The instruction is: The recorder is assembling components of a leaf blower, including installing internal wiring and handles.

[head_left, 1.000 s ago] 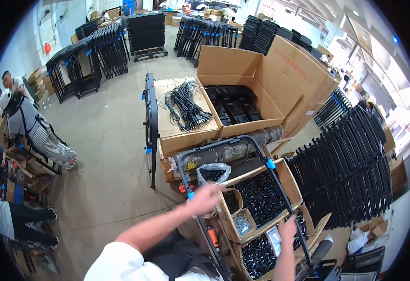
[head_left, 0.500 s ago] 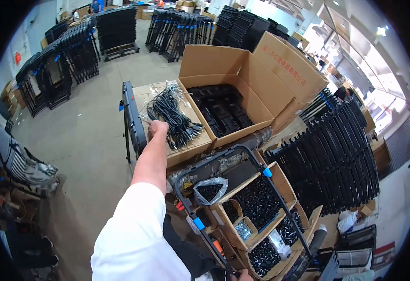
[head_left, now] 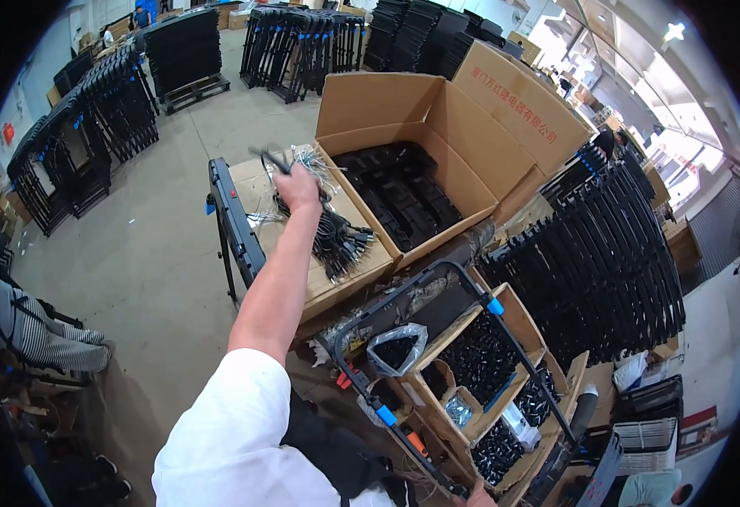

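1. Left hand [head_left: 301, 188]: reached out over the cable bundle [head_left: 336, 241]; fingers curled, a dark cable [head_left: 270, 159] gripped in them, its loose length poking out past the knuckles, blurred.
2. Cable bundle: laid on the cardboard top [head_left: 355, 203], plugs fanned toward the near edge, pale ends bunched at the far side; partly covered by the left hand.
3. Right hand [head_left: 478, 497]: cut off by the lower edge, seen at the near end of the black tubular frame [head_left: 532, 370]; grip cannot be told.
4. Tubular frame: tilted over the parts boxes, fitted with blue clips [head_left: 495, 306].
5. Under/inside the frame: small black parts [head_left: 476, 359] heaped in cardboard compartments, silvery screws [head_left: 459, 410] in a small one, a white box [head_left: 519, 427] set among the parts; a clear bag [head_left: 376, 353] and an orange tool [head_left: 416, 441] also seen.
6. Right of cables: open carton [head_left: 378, 101], black moulded pieces [head_left: 399, 194] held inside.
7. Left of cables: black panel [head_left: 236, 218] stood upright.
8. Far right: black frames [head_left: 590, 270] stacked.
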The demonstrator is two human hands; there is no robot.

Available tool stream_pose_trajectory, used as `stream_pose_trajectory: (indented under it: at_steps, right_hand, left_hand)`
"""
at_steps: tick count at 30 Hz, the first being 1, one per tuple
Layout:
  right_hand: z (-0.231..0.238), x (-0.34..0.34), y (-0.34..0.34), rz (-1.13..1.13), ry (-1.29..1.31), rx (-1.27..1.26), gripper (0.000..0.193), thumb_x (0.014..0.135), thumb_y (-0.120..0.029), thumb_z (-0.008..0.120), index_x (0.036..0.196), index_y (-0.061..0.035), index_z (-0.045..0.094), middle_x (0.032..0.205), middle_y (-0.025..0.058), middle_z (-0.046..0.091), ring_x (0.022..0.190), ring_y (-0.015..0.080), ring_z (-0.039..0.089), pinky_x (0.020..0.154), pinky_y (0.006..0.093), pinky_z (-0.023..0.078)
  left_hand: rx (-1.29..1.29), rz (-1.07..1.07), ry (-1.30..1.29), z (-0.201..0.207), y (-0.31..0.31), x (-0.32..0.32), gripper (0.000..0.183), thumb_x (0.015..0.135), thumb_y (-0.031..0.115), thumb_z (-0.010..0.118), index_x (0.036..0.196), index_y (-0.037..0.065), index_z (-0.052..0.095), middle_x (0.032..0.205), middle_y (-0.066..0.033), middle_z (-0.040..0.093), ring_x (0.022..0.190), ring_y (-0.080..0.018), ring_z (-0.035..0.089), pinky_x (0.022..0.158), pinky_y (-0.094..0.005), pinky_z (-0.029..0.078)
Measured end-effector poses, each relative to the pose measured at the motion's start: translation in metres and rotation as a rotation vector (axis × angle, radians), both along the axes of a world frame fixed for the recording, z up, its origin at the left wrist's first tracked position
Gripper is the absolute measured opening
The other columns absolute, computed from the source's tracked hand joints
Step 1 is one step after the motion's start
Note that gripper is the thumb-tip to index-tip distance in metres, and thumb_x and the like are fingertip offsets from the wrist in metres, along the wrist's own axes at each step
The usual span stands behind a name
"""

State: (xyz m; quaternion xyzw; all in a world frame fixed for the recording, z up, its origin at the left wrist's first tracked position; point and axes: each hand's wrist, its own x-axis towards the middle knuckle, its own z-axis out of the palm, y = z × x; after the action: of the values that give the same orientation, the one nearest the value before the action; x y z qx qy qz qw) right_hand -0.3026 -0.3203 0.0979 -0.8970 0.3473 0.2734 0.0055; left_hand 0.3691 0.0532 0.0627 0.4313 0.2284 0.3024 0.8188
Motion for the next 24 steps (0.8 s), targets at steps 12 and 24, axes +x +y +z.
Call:
stream_pose_trajectory:
  at_steps: [12, 24]
  right_hand:
    - [-0.093, -0.070, -0.056, 0.044, 0.184, -0.077, 0.056, 0.080, -0.030, 0.075, 0.129, -0.0041, 0.064, 0.101, 0.0187, 0.076, 0.097, 0.0388, 0.074, 0.084, 0.0509, 0.060]
    - [-0.078, -0.063, -0.035, 0.126, 0.303, -0.089, 0.037, 0.088, -0.013, 0.061, 0.124, -0.0080, 0.066, 0.089, 0.0166, 0.074, 0.083, 0.0363, 0.075, 0.071, 0.0503, 0.060]
  left_hand:
    - [0.365, -0.962, -0.431, 0.142, -0.085, -0.228, 0.025, 0.111, 0.023, 0.051, 0.124, 0.001, 0.054, 0.083, -0.0029, 0.059, 0.062, -0.0107, 0.060, 0.058, -0.0256, 0.048]
    - [0.274, -1.852, 0.138, -0.079, -0.159, -0.413, 0.019, 0.111, 0.024, 0.053, 0.106, 0.005, 0.053, 0.076, -0.0007, 0.058, 0.061, -0.0105, 0.059, 0.058, -0.0282, 0.052]
